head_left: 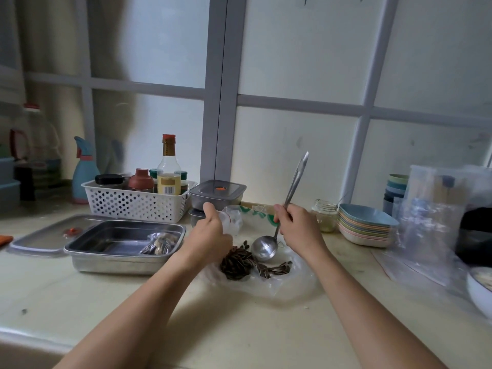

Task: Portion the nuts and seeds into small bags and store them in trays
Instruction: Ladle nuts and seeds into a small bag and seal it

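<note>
Standing at the pale tabletop (80, 294), the person is partway through a scoop. Furthest left lies a clear flat lid with an orange vent knob (48, 234), and just beside it the open rectangular steel tray (121, 258), which already holds one filled small clear bag of striped seeds (159, 245) in its right corner. Behind stands a white perforated plastic basket of condiment bottles (135, 203), and next to it two stacked grey lidded containers (217, 194).

The left hand (213, 231) is closed around a small clear plastic bag (231, 218), pinching it near the mouth; whether the mouth is pulled open I cannot tell. Below it, the heap of dark striped sunflower seeds (239, 265) sits on a crumpled sheet of clear plastic (287, 283). The right hand (295, 227) is clamped on the long handle of a round-bowled steel ladle (262, 247), its bowl tipped down just beside the heap and looking empty.

To do this well, I would push the bowl low into the heap, lift it only part full, and bring the bag's mouth under the rim, held wide, so stray seeds fall back on the plastic.

Rightward sit a small glass jar (324, 215), a stack of pastel shallow dishes (364, 225) and a pile of large clear bags (431, 222).
</note>
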A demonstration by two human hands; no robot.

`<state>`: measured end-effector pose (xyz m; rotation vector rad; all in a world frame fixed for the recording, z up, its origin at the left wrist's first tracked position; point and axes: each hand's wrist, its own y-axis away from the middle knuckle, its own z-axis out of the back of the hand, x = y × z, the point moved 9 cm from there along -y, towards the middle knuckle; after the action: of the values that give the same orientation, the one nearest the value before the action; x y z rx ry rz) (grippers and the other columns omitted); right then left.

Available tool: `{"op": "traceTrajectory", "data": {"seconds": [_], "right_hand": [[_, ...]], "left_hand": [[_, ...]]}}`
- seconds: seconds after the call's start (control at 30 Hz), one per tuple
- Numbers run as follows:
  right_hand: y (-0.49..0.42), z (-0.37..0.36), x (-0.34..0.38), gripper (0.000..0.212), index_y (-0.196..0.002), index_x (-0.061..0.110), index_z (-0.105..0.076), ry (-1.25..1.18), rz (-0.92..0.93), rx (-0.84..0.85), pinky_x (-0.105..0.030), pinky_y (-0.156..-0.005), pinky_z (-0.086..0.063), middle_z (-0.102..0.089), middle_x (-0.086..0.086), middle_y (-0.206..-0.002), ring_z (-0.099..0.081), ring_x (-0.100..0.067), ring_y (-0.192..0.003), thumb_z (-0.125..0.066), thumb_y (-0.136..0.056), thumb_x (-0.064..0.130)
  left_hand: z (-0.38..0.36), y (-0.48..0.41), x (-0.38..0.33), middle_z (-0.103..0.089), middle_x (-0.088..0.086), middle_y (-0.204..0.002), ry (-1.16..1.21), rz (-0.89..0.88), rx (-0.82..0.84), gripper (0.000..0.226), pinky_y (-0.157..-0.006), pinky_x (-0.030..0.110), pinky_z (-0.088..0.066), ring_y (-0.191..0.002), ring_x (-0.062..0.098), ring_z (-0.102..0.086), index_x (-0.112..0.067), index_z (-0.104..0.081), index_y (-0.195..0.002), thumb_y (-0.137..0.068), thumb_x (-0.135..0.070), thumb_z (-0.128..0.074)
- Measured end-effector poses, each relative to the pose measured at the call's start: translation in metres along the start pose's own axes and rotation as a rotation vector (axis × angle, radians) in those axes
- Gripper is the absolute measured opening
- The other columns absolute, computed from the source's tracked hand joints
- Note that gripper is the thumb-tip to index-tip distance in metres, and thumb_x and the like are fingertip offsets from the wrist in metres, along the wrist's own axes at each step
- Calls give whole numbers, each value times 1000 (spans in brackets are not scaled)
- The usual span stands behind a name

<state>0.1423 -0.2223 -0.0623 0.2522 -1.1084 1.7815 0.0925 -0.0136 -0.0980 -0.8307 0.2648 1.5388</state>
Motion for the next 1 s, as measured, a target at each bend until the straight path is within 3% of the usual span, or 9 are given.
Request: {"op": "traceTrajectory", "data": {"seconds": [0.2,0.3,0.4,0.5,0.6,0.67,0.8,0.87,1.0], "right_hand": [[5,-10,-1,41,-79,15,-66,-168,-57,73,-30,-54,-49,-61,-1,-62,-53,-11,-49,-51,-106,42],[4,-12,-9,42,-80,11,-66,-217,-130,89,-30,-50,-49,-61,-3,-61,-53,-14,-47,-54,-104,42],[5,-15,-21,40,-84,7,-67,-267,-213,112,-30,-51,-49,-63,-4,-63,-54,-16,-46,-55,-105,39],[4,-19,-34,40,-84,6,-69,-285,-267,144,-33,-57,-49,-64,-2,-60,-56,-17,-46,-55,-105,37],[3,-22,-41,41,-83,6,-70,-291,-295,165,-35,-62,-49,-64,2,-57,-57,-18,-47,-55,-104,37],[3,-22,-41,41,-84,6,-70,-293,-301,168,-34,-62,-49,-65,1,-59,-57,-18,-48,-55,-105,38],[4,-21,-38,43,-86,6,-70,-286,-302,173,-31,-59,-48,-65,0,-62,-58,-17,-49,-52,-106,40],[5,-20,-36,45,-86,6,-71,-274,-299,173,-29,-57,-47,-66,-1,-63,-58,-16,-49,-50,-106,41],[6,-21,-35,48,-86,6,-71,-265,-293,183,-26,-54,-44,-66,-1,-62,-57,-15,-48,-46,-107,41]], "left_hand": [[4,-3,8,-61,18,-105,631,196,-55,46,-67,41,-56,-74,26,-68,-3,-27,-130,-95,-6,-57],[-3,-7,7,-68,15,-83,855,238,-52,47,-46,32,-54,-54,13,-70,6,-32,-132,-95,0,-61],[-9,-9,7,-65,22,-99,976,271,-35,55,-39,25,-45,-64,17,-75,7,-33,-138,-97,-9,-66],[-7,-5,8,-66,17,-101,832,270,-9,50,-40,26,-48,-63,17,-69,0,-35,-131,-96,-17,-68],[10,-5,9,-55,11,-108,392,147,-163,46,-75,38,-59,-89,24,-60,-8,-38,-118,-90,-32,-66],[20,-6,4,-47,10,-115,186,40,-303,41,-91,45,-51,-102,28,-50,-12,-41,-111,-86,-35,-64],[45,10,-30,-47,3,-105,95,-297,-579,28,-83,42,-48,-96,22,-45,-17,-43,-104,-91,-32,-62],[45,21,-53,-52,3,-100,194,-509,-516,27,-79,36,-48,-90,21,-52,-15,-42,-105,-93,-28,-62],[2,28,-80,-60,-4,-86,182,-672,-9,27,-66,24,-47,-76,12,-60,-14,-44,-101,-93,-25,-67]]}}
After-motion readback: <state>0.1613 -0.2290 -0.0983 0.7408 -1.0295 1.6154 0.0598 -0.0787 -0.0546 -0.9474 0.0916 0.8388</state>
